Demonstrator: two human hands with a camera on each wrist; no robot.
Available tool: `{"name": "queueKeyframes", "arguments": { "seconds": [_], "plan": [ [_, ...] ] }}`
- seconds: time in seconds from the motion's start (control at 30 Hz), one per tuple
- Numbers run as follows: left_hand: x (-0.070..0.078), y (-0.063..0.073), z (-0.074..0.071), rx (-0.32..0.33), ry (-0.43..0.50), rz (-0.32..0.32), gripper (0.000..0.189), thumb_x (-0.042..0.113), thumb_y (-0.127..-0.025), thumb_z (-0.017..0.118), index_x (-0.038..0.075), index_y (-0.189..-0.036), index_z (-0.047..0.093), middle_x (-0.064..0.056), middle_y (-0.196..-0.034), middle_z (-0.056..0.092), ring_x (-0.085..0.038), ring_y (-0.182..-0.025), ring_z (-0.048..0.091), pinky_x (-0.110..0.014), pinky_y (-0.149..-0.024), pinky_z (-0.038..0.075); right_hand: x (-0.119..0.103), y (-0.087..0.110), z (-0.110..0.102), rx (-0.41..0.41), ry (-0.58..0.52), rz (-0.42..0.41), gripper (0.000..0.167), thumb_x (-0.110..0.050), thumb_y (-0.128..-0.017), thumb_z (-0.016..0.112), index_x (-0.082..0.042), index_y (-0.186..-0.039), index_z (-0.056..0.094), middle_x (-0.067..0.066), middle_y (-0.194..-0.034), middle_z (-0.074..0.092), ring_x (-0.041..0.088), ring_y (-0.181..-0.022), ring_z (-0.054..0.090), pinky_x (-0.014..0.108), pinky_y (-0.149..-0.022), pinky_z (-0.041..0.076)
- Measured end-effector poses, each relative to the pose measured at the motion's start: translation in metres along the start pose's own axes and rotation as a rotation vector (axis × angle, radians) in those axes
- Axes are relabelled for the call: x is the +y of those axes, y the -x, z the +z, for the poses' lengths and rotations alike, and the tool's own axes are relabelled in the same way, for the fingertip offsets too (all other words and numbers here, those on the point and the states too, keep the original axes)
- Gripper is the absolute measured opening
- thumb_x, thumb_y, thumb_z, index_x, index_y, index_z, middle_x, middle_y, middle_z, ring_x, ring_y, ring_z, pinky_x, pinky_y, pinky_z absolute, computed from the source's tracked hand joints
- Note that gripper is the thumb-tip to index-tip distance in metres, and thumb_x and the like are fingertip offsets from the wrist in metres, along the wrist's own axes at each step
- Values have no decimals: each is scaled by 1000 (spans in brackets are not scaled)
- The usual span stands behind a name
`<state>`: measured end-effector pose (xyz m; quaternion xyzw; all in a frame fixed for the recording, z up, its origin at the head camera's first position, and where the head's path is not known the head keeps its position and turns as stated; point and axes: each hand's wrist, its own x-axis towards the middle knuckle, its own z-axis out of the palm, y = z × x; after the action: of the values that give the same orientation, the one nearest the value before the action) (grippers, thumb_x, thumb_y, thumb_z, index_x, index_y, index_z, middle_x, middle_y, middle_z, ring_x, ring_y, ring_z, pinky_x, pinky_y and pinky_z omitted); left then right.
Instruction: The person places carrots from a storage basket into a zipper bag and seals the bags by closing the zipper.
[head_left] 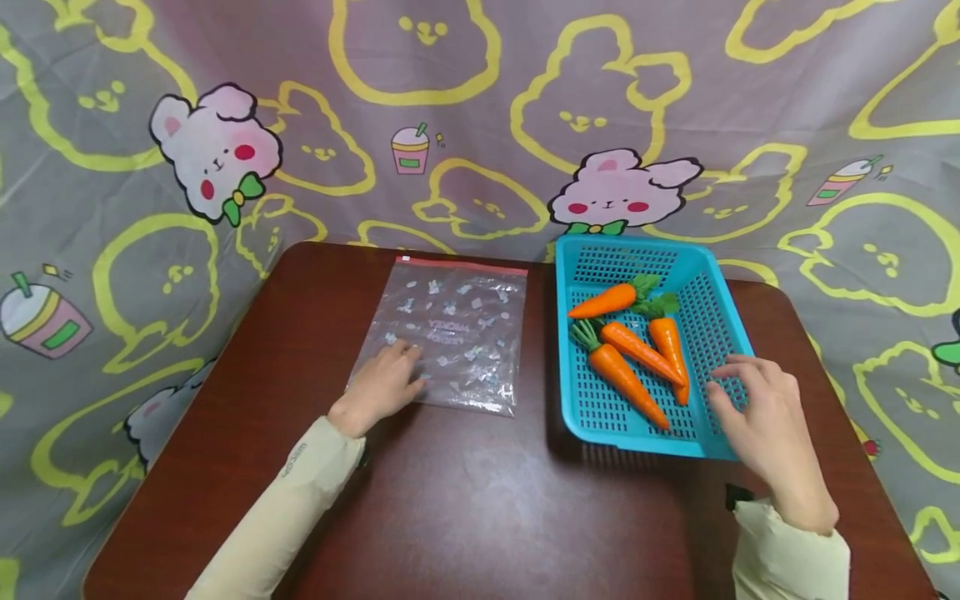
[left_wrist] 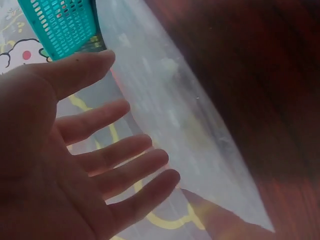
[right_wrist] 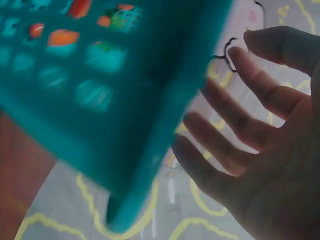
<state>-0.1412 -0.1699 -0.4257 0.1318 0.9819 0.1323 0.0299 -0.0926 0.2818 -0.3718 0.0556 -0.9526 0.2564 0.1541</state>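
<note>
A clear zip bag point(head_left: 457, 333) with a red slider strip and small printed figures lies flat on the table. My left hand point(head_left: 384, 383) is over its near left corner, and the left wrist view shows the fingers spread and extended along the bag. On the right stands a turquoise plastic basket point(head_left: 566, 392) holding several orange carrots point(head_left: 628, 383) with green tops. My right hand point(head_left: 772, 417) is at the basket's right rim, its fingers loosely bent and holding nothing. In the right wrist view the fingertips point(right_wrist: 192, 120) come close to the basket's edge point(right_wrist: 150, 165).
The dark red-brown table point(head_left: 480, 508) has rounded far corners. A grey cloth point(head_left: 480, 108) with yellow bear outlines and rabbits hangs behind it and along both sides. The basket's far rim is close to the cloth.
</note>
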Motion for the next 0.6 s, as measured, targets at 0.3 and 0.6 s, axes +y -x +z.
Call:
{"name": "queueKeyframes", "arguments": {
  "seconds": [0.3,0.6],
  "plan": [
    [-6,0,8,-36,-1,-71,50,30,-88,69,3,-127,56,-20,-125,54,-40,-111,56,-57,-84,49,15,12,11,30,43,76,28,-8,-90,57,10,-111,58,36,-131,43,51,-120,32,63,-91,26],
    [-8,-1,14,-77,17,-102,57,29,-86,69,5,-134,49,-20,-141,44,-43,-126,46,-65,-94,42,19,15,24,81,50,207,39,-11,-91,57,11,-123,52,33,-142,34,52,-125,27,66,-95,23]
  ]
}}
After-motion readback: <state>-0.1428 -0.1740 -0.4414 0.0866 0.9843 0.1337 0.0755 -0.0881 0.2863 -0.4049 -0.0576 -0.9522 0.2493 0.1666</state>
